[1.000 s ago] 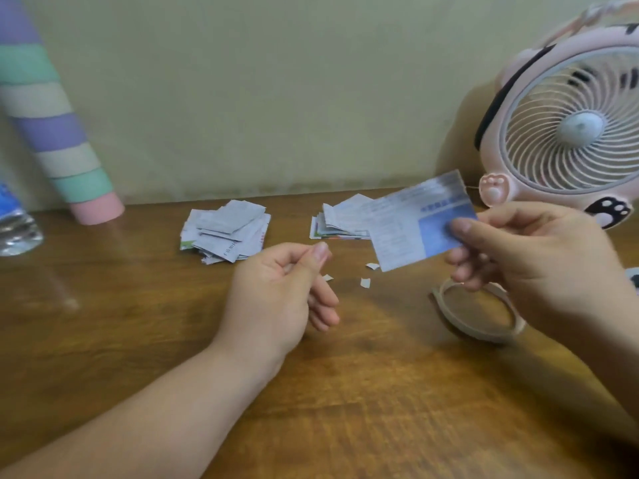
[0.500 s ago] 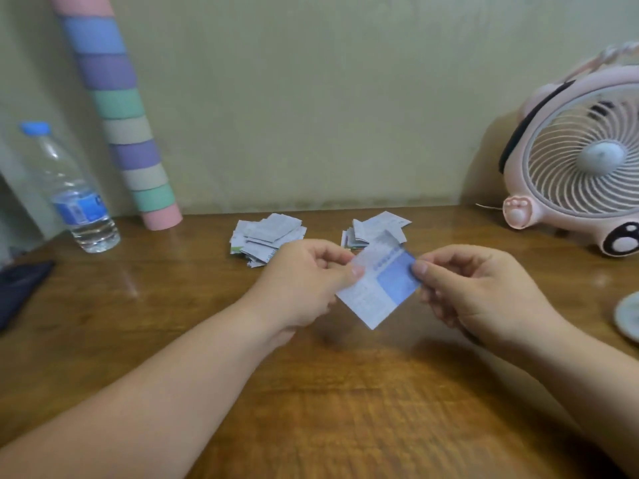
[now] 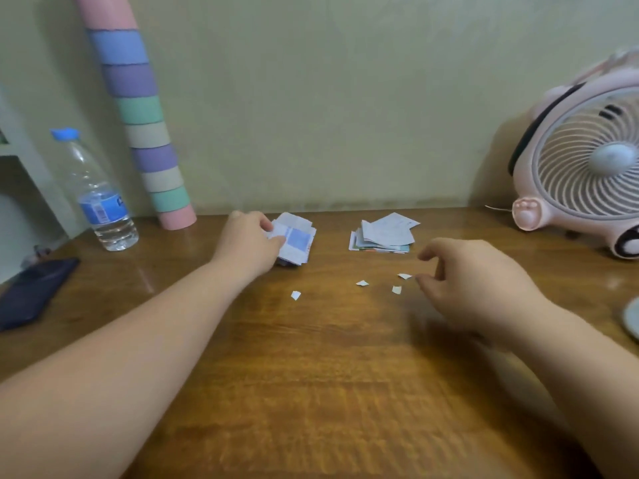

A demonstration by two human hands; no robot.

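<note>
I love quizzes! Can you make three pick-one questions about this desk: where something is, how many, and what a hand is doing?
1. Where does the water bottle stand?
A) by the striped tube
B) on a chair
C) on the floor

2. How many tiny paper scraps lie on the table?
A) two
B) four
C) seven

3. What does the right hand hold?
A) a pencil
B) a spoon
C) nothing

Answers:
1 A, it stands next to the tube near the wall.
2 B, four white bits lie apart on the wood.
3 C, its loosely curled fingers are empty beside the scraps.
</note>
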